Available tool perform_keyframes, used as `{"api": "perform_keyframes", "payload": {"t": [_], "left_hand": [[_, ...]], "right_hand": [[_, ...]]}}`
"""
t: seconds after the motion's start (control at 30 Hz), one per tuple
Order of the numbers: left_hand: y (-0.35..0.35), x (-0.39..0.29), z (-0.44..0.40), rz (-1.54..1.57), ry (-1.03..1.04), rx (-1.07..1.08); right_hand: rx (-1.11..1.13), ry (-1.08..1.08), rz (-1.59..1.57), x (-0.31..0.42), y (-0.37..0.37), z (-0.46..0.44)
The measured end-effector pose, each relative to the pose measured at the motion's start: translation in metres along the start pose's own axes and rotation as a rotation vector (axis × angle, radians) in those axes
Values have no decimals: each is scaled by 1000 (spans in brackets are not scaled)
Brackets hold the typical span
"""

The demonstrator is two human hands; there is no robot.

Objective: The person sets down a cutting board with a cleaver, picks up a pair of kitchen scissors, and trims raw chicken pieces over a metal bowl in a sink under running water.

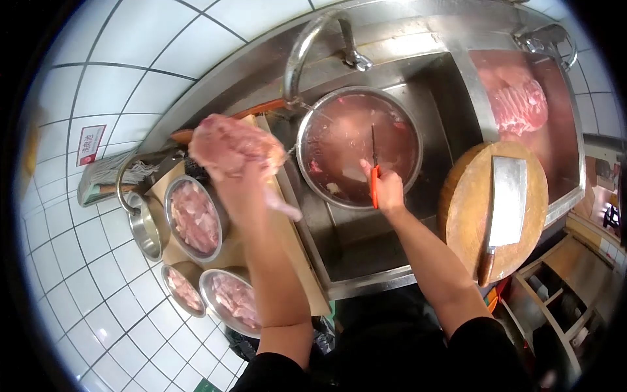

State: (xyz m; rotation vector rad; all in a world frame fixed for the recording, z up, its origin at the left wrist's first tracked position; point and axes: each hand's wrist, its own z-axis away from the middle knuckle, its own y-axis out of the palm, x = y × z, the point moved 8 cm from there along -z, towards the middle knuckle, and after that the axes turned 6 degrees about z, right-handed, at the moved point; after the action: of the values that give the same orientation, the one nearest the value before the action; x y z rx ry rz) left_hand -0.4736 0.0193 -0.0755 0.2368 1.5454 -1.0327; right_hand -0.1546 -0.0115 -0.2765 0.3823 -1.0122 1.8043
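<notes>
My left hand (243,189) is raised over the board on the left, closed round a large piece of raw meat (232,145); its fingers are blurred and partly hidden under the meat. A pale, thin end hangs down beside the wrist. My right hand (390,189) grips orange-handled scissors (375,186), whose dark blades point away from me over a round metal basin (419,157). The basin stands in the sink and holds pinkish water (346,140) with small scraps in it.
Several metal bowls (221,230) of cut meat stand at the left. A curved faucet (294,59) reaches over the sink (450,98). On the right, a cleaver (508,199) lies on a round chopping block (460,202), near meat (522,108) in a second, reddish-water sink.
</notes>
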Motion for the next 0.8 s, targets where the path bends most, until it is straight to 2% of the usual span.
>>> {"api": "perform_keyframes", "payload": {"t": [0.03,0.1,0.13,0.23,0.33,0.43,0.5,0.57,0.6,0.67,0.73,0.8], "left_hand": [[-19,11,-14,-41,41,1],[-46,-14,-8,-294,1,-56],[-51,-22,-7,-383,-5,-38],[-63,-18,-15,-665,-116,59],[-54,10,-19,-882,207,-131],[-42,-14,16,-952,280,-322],[-24,-40,47,-564,512,-198],[9,-54,87,-510,682,-47],[31,-52,106,-656,743,45],[98,4,114,-508,837,354],[163,81,116,-636,689,730],[209,131,123,-742,909,805]], "right_hand": [[51,45,19,-6,5,2],[127,130,104,-25,20,1],[131,95,176,-20,16,3],[11,157,265,-45,18,-2],[-54,173,164,-59,13,0],[-64,169,8,-55,3,5],[-121,126,22,-69,7,-7],[-199,-4,23,-103,21,-30],[-235,-7,-30,-104,17,-29],[-306,42,-189,-81,-4,-15],[-343,121,-357,-74,-9,-15],[-353,184,-458,-98,-5,-29]]}}
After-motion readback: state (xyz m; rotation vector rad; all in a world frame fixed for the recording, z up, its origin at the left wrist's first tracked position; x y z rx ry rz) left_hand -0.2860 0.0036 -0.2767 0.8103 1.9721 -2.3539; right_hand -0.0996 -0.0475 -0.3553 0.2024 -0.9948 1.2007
